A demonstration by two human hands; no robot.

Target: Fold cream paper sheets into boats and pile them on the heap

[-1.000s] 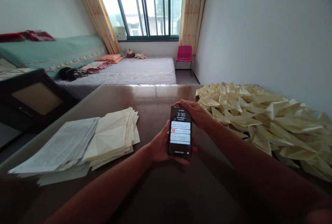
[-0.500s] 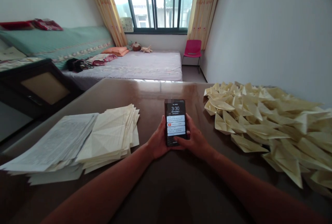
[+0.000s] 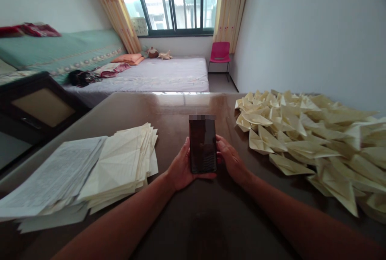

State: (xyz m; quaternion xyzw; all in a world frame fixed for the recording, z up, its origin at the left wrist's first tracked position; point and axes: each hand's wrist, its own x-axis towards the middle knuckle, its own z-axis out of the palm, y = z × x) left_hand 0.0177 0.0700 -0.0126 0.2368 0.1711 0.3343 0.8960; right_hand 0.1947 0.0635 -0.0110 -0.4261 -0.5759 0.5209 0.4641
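A smartphone [image 3: 203, 147] with a dark screen is held upright over the brown table, facing me. My left hand [image 3: 181, 167] grips it from the left and below, the thumb along its left edge and fingers showing under its bottom edge. My right hand [image 3: 230, 159] is closed at the phone's right edge, its fingers partly hidden behind the phone. To the left lies a stack of creased cream paper sheets [image 3: 117, 159], partly over a stack of printed sheets [image 3: 57, 175]. Folded paper boats [image 3: 295, 131] lie heaped on the right.
The glossy brown table [image 3: 169, 107] fills the foreground. Beyond it are a bed [image 3: 177, 73], a pink chair [image 3: 220, 53] and a window with curtains [image 3: 232, 11]. A dark cabinet [image 3: 45, 103] stands at the left, and a white wall [image 3: 301, 31] rises at the right.
The phone's screen has gone from a lit lock screen to dark. My right thumb has left the screen and moved to the right edge. The view has shifted slightly.
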